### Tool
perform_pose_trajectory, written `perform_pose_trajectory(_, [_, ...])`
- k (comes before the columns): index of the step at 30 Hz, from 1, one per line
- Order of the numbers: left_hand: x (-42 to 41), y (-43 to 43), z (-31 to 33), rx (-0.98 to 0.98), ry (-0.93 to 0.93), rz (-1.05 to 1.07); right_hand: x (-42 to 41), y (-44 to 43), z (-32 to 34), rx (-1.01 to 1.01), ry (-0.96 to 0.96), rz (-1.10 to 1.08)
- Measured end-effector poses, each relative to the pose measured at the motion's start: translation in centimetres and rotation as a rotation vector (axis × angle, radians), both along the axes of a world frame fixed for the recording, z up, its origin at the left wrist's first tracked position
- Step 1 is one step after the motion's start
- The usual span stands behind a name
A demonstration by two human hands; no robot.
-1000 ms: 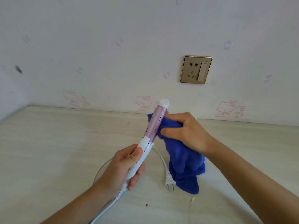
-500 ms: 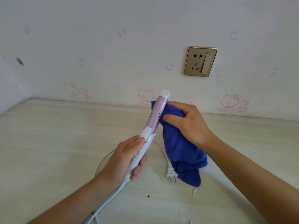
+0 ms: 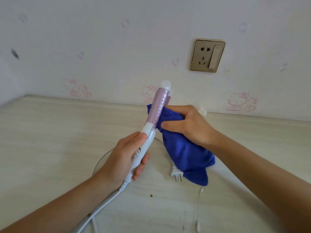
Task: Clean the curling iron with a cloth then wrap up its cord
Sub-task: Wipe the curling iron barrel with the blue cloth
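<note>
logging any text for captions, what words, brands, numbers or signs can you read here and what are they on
No words, brands or numbers can be read.
Curling iron: no print shows on the pink barrel or white handle.
Wall socket: a tiny mark at the top of its switch, too small to read.
Wall stickers: pink cartoon cats, pictures only, no lettering to make out.
Blue cloth: no tag or label visible.

A pale counter [image 3: 50,140] under a white wall [image 3: 117,39].
On the wall sits a gold socket plate [image 3: 207,55] with a switch, and pink cat stickers [image 3: 241,102] run along its base. Small crumbs [image 3: 151,195] lie on the counter.
</note>
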State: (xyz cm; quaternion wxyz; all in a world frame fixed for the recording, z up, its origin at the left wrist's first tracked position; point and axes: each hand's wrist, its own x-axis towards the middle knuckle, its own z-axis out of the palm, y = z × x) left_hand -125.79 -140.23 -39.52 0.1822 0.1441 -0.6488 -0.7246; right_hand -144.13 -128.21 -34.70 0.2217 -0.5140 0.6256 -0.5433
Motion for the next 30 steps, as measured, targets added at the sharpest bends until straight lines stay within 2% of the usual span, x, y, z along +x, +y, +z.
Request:
perform_pose_trajectory(9, [-0.4, 0.1, 0.1, -0.04, -0.048, 0.016, -0.4, -0.1, 0.1, -0.06, 0.092, -0.075])
perform_pose_trajectory(16, [-0.1, 0.5, 0.3, -0.039, -0.052, 0.008, -1.3, -0.5, 1.1, -0.197, -0.067, -0.303])
perform_pose_trajectory(19, [0.1, 0.6, 0.3, -0.043, -0.056, 0.007, -1.1, -0.1, 1.3, -0.15, -0.047, -0.264])
perform_pose_trajectory(24, [0.5, 0.6, 0.1, -0.01, -0.027, 0.04, 1.4, -0.1, 0.0, 0.026, 0.098, -0.055])
perform_pose_trajectory(30, [0.3, 0.7, 0.4, -0.05, -0.05, 0.039, 0.8, 0.1, 0.2, -0.047, 0.136, -0.102])
